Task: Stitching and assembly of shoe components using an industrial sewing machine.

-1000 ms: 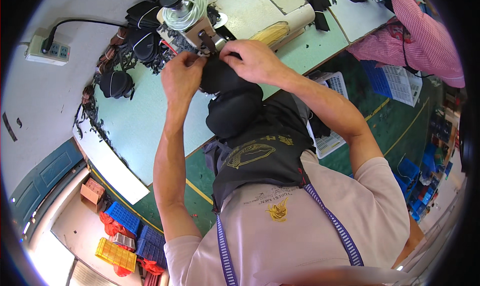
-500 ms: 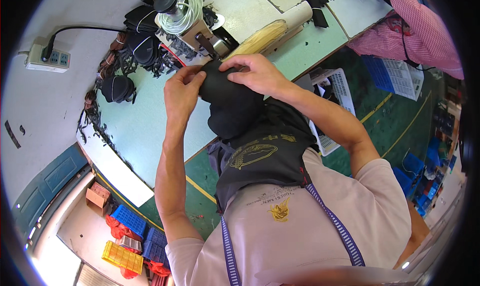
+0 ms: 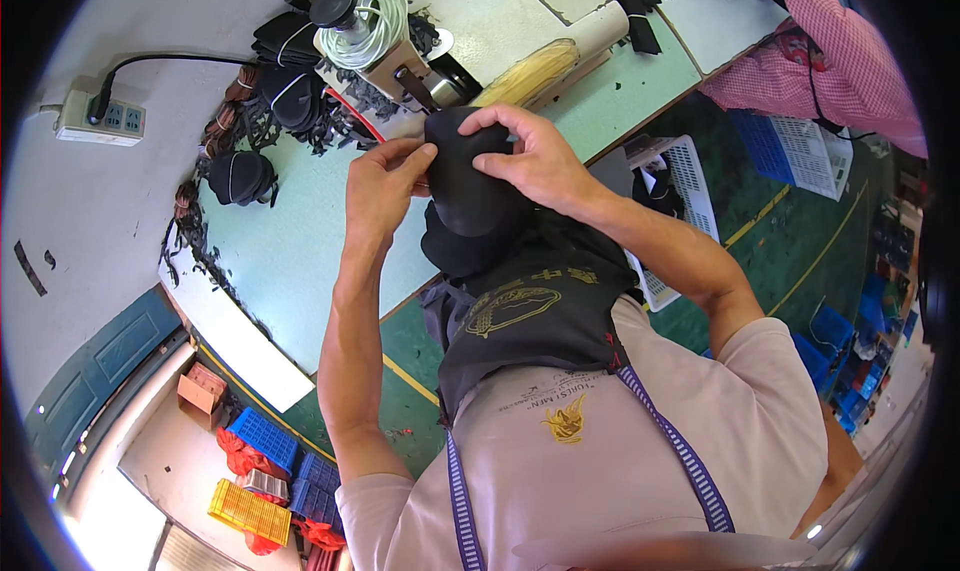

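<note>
Black fabric piece: rounded, smooth-faced, between the two hands in front of the machine, above the near edge of the table (image 3: 475, 186)
Left hand: thumb and fingers closed together in a pinch at the piece's left edge, the other fingers curled (image 3: 385, 186)
Right hand: fingers bent over the piece's right side, thumb and forefinger tips parted on its face; whether it grips the cloth, I cannot tell (image 3: 540, 166)
Second black piece: partly hidden under the first, by the table edge and the apron (image 3: 462, 256)
Apron: black with a yellow print, blue patterned straps running over a pale shirt (image 3: 535, 311)
Machine: cream-coloured, just beyond the hands, with a coil of pale cord on its near end (image 3: 470, 16)
Table: pale green, dark scraps strewn along its left side (image 3: 290, 221)
Tied bundle: black pieces, left of the left hand and well apart from it (image 3: 240, 177)
White crate: on the green floor, right of the table (image 3: 690, 176)
Co-worker: pink checked sleeve, upper right (image 3: 850, 56)
</note>
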Demonstrator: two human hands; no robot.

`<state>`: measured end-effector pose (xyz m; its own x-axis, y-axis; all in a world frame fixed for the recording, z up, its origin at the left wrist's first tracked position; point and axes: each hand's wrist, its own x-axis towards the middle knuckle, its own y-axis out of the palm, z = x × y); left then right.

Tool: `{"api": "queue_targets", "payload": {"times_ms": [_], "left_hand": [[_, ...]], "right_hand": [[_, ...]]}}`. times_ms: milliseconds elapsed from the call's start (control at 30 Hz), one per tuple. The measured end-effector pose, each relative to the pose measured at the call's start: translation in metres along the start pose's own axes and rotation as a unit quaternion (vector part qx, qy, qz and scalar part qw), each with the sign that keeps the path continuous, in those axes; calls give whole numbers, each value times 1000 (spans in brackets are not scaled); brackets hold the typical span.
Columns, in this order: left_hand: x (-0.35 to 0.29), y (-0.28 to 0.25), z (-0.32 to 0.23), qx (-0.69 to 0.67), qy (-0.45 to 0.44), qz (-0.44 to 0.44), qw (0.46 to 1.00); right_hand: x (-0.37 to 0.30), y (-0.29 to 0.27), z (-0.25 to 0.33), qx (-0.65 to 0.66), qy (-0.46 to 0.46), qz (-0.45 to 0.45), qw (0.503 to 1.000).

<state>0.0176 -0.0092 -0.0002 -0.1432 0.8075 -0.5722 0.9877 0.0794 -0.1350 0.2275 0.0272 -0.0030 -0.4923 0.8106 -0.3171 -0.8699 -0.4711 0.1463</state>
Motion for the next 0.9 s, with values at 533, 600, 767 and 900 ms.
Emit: {"api": "queue_targets", "payload": {"times_ms": [533,600,767,900], "left_hand": [[10,8,-3,237,118,-188,946],[-15,2,19,170,92,-179,965],[-67,4,75,354,155,-77,919],[-77,14,96,392,291,-207,847]], "right_hand": [[30,-17,1,-191,-228,-190,935],[27,-30,36,-204,-272,-226,913],[46,-81,34,-472,-485,-231,699],[22,-53,7,-447,-430,-157,768]]}}
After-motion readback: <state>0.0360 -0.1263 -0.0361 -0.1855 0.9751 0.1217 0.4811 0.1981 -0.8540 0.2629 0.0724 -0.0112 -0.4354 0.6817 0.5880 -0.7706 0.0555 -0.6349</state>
